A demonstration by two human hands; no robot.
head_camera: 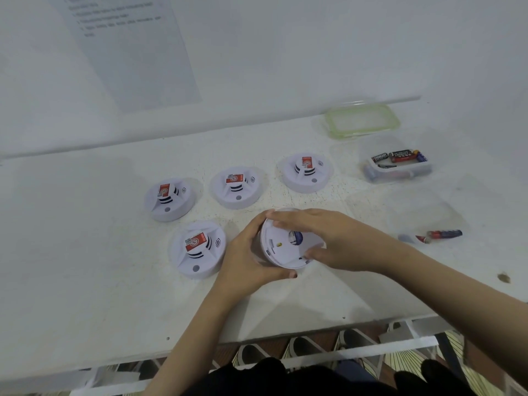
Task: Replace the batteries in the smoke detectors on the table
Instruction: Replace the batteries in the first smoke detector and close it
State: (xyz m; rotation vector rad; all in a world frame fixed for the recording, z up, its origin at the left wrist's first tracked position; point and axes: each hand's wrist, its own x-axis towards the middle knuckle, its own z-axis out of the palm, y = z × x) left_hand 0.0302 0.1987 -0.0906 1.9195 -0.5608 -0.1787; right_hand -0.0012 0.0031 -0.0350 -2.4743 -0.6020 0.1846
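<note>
Centrally, fingers of left hand [246, 254] and right hand [331, 238] gripping upturned smoke detector [281, 248], Eveready battery [380, 158] in clear tub [411, 174]

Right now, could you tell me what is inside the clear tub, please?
Loose batteries lie in the tub: black, red and blue. Any lower ones are too blurred to count.

Left hand [248, 254] — is wrapped round the left rim of a smoke detector [281, 252], thumb laid along its near edge, forearm raised from below. Right hand [324, 238] — is arched over the detector's top, fingertips and thumb pressed to opposite rims, forearm extended from the right.
</note>
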